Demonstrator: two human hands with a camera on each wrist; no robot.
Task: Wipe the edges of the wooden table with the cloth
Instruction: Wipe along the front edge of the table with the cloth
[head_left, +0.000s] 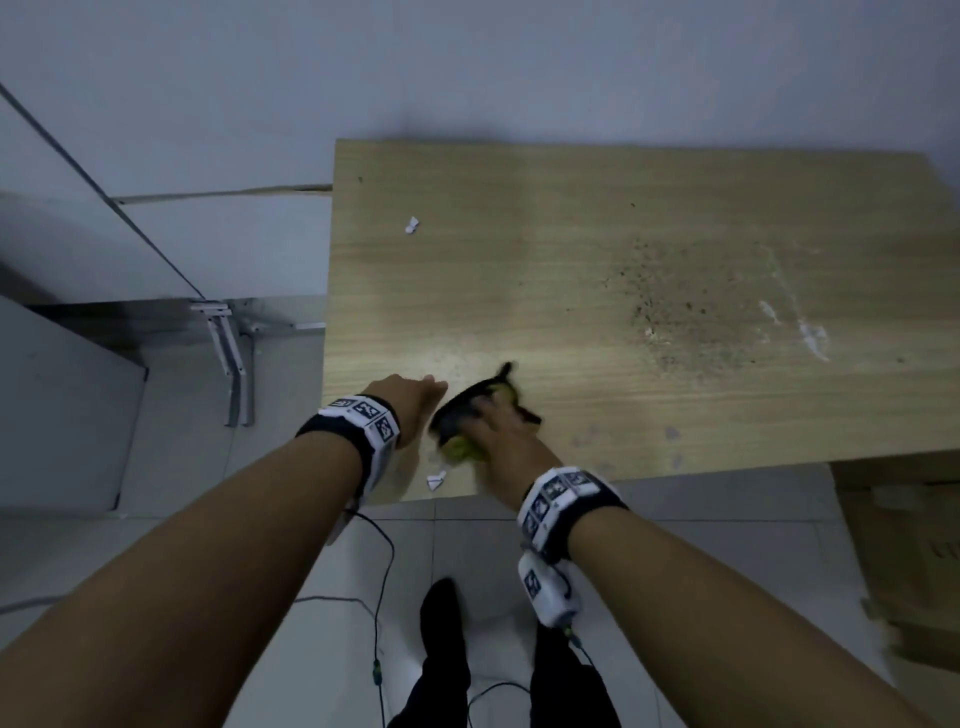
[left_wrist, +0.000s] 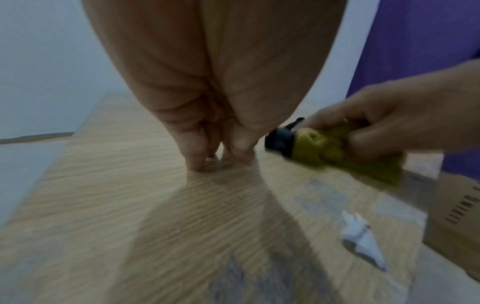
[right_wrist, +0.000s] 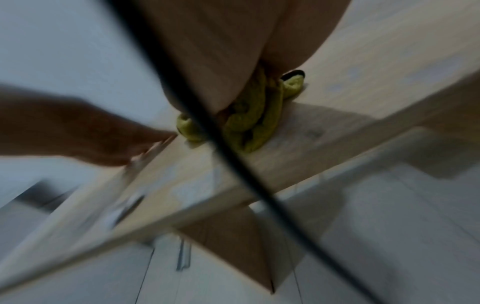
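Your right hand (head_left: 496, 423) has its fingers curled over a bunched yellow-green and black cloth (head_left: 470, 415), pressing it onto the wooden table (head_left: 571, 249) near the front-left corner, at about 7 o'clock on the top. Your left hand (head_left: 410, 402) sits just beside it at 9 o'clock, fingers straight with the tips braced on the wood, gripping nothing. To wipe well, I'd slide the cloth out until it wraps the front rim, keep the pressure even, and run it along the edge in one pass. A white paper scrap (head_left: 435, 480) lies at 6 o'clock by the rim; sweep it off. Another scrap (head_left: 412, 225) waits at 11 o'clock, dark crumbs (head_left: 675, 306) at 2 o'clock.
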